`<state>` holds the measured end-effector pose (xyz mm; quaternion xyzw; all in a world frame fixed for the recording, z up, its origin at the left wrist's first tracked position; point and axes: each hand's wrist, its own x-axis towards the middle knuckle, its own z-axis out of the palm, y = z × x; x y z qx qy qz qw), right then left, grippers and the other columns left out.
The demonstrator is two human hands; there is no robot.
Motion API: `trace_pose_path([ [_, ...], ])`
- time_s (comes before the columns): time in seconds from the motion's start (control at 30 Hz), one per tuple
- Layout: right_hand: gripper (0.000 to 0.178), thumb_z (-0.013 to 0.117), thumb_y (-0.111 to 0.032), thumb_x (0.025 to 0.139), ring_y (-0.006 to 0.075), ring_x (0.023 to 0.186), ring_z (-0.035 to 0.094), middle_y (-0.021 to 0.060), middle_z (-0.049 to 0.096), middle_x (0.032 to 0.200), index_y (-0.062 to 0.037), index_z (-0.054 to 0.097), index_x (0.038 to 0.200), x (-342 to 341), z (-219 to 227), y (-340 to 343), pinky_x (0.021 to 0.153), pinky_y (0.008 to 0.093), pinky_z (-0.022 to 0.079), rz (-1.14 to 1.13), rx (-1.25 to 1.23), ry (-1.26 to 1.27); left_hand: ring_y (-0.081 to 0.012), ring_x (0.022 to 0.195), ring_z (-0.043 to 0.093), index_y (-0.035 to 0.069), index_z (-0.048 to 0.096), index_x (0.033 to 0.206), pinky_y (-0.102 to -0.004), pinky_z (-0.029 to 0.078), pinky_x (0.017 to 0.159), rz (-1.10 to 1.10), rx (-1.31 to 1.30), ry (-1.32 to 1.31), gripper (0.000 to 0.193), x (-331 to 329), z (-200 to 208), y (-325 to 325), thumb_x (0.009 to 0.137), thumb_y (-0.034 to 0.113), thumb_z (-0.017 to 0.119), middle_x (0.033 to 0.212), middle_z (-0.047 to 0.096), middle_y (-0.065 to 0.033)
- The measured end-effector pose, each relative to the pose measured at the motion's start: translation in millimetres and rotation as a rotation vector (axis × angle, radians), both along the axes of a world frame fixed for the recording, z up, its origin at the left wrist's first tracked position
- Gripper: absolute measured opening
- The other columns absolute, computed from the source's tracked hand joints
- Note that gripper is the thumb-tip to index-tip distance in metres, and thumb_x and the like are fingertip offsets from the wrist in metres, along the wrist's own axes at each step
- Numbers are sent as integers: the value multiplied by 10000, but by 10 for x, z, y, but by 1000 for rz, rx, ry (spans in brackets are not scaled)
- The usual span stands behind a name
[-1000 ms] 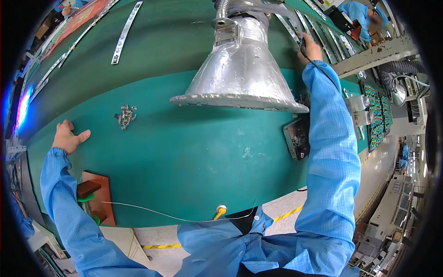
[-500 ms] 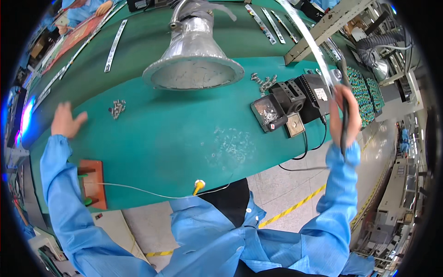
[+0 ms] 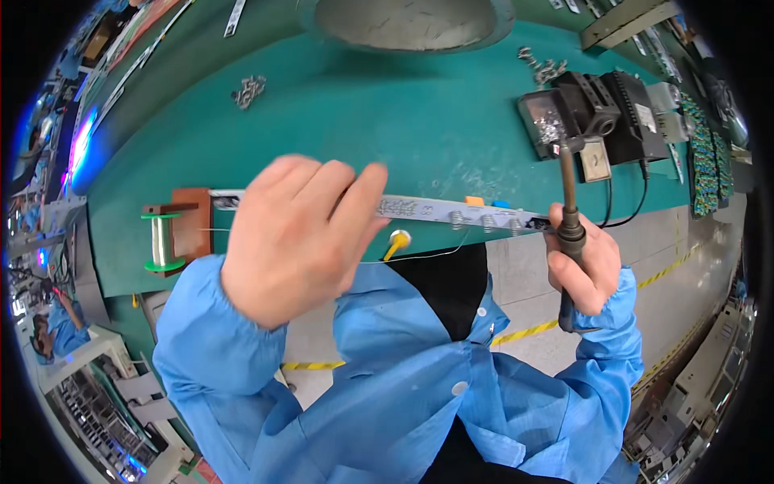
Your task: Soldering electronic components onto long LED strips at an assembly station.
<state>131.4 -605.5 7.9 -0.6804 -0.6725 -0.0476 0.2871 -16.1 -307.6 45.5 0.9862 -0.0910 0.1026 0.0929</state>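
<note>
My right hand (image 3: pixel 592 262) is closed around a soldering iron (image 3: pixel 569 185), whose metal barrel points away from me. Its fingers also pinch the right end of a long, narrow circuit board strip (image 3: pixel 431 209), which lies across in front of me. Small coil springs stand along the strip's near edge, with an orange and a blue part at its far edge. My left hand (image 3: pixel 302 234), slightly blurred, hovers over the strip's left half with curled fingers; what they hold, if anything, is hidden. Solder wire runs from a green-ended spool (image 3: pixel 164 242) on a brown holder, under that hand.
Two piles of small metal parts (image 3: pixel 249 92) lie on the green mat. At the right stand a black soldering station (image 3: pixel 633 113), a tip-cleaning tray and a sponge. A metal fume hood (image 3: pixel 411 24) hangs at the far side. Near the front edge sits a yellow plug (image 3: pixel 397 243).
My right hand has swung the strip down from upright to lying across in front of me. My left hand came from the far left to over the strip. The view has tilted down.
</note>
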Motion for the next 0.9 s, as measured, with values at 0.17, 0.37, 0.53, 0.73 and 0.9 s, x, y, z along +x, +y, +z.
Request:
trace_pose_path([
  [0.17,351,660,86,748,392,891,653,294,627,1059,9,559,1075,28,-571,312,733,458,551,-8,148,-127,-232,716,552,72,653,971,-410,429,692,83,-271,177,274,-59,-593,183,721,132,748,796,526,-64],
  [0.37,450,679,144,698,359,871,678,247,660,1020,-22,564,1100,-98,-1043,568,740,408,553,-247,257,55,-228,781,563,83,680,980,-356,398,717,156,-256,-65,264,-17,-1082,185,727,115,748,904,578,-58],
  [0.53,514,696,154,677,360,867,681,266,655,1014,-28,540,1132,-124,-1093,603,735,393,553,-307,297,181,-264,864,561,45,694,975,-363,467,711,167,-313,-89,294,-47,-1224,164,688,24,754,965,606,-96],
  [0.73,618,673,149,695,362,885,673,293,630,1067,-66,465,1236,-131,-1091,522,739,398,548,-311,250,256,-272,819,583,59,676,938,-389,446,694,86,-354,-257,404,-79,-1087,-182,548,99,776,917,611,-83],
  [0.9,645,657,99,763,332,924,645,308,601,1123,-120,399,1312,-151,-1066,488,815,430,518,-345,223,350,-203,733,560,52,677,863,-358,409,634,37,-354,-231,293,-80,-1271,-837,597,141,760,782,576,-36],
])
